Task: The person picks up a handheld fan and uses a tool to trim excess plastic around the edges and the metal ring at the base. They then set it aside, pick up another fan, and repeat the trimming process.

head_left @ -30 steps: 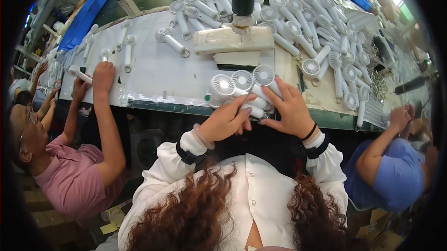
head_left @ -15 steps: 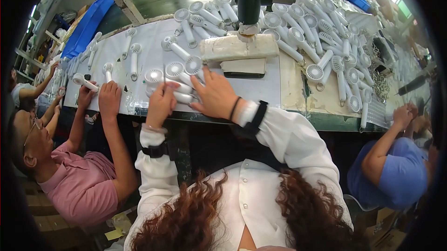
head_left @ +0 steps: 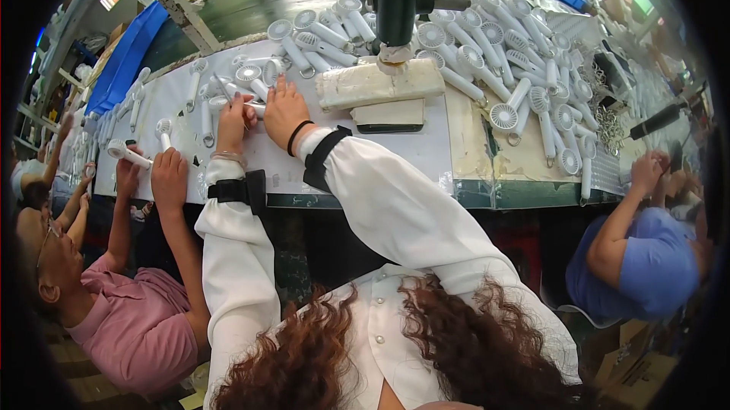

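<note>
My left hand (head_left: 234, 126) is closed, its fingers curled round a thin, pointed metal tool (head_left: 221, 87) that sticks up; its exact kind is too small to tell. Beside it my right hand (head_left: 286, 112) reaches over with fingers stretched out, lying against a small group of white handheld fans. One round fan head (head_left: 249, 73) shows between the hands, and another fan head (head_left: 272, 71) is just past my right fingertips. The fan handles are partly hidden by my hands. A white handheld fan (head_left: 207, 117) lies just left of my left hand.
A dark press column (head_left: 396, 15) stands over a pale wrapped block (head_left: 380, 85). Many white fans (head_left: 487, 53) are heaped to the right. A co-worker in pink (head_left: 137, 311) handles a fan at the left; another in blue (head_left: 646, 258) sits at the right.
Both hands have moved away from me and to the left, and the group of fans that lay near the table's front edge has shifted with them. The view has also shifted slightly.
</note>
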The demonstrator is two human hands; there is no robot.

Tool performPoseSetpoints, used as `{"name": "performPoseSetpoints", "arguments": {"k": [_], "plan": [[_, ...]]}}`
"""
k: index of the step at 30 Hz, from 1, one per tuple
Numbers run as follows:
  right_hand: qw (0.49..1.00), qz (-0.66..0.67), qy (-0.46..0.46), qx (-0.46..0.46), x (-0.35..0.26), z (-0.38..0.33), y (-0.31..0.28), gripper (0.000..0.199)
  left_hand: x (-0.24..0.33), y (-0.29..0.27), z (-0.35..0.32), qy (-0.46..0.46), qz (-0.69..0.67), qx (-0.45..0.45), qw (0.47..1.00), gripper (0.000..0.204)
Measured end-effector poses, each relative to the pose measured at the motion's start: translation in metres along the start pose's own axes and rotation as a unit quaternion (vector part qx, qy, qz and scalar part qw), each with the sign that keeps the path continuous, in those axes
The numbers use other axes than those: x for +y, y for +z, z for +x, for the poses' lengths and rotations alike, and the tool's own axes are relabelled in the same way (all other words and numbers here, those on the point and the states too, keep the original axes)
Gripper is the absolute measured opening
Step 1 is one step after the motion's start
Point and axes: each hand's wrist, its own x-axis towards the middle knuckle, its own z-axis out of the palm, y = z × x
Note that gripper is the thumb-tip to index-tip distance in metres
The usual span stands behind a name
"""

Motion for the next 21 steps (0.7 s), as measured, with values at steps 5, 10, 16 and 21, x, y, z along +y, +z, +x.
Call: {"name": "performPoseSetpoints", "arguments": {"k": [5, 10, 16, 21], "plan": [[0.988, 0.086, -0.127, 0.013, 0.005, -0.028, -0.033, 0.053, -0.019, -0.045, 0.001, 0.053, 0.083, -0.032, 0.995, 0.034], [0.95, 0.249, -0.165, 0.095, 0.118, -0.129, -0.152, 0.048, 0.006, 0.025, -0.095, 0.083, 0.031, 0.026, 0.996, 0.034], [0.97, 0.03, 0.071, 0.232, 0.291, -0.218, -0.204, 0.057, -0.008, 0.11, -0.172, 0.112, -0.041, -0.062, 0.991, 0.036], [0.952, -0.143, 0.177, 0.205, 0.384, -0.258, -0.199, 0.066, -0.026, 0.13, -0.183, 0.08, -0.018, -0.161, 0.984, 0.03]]}}
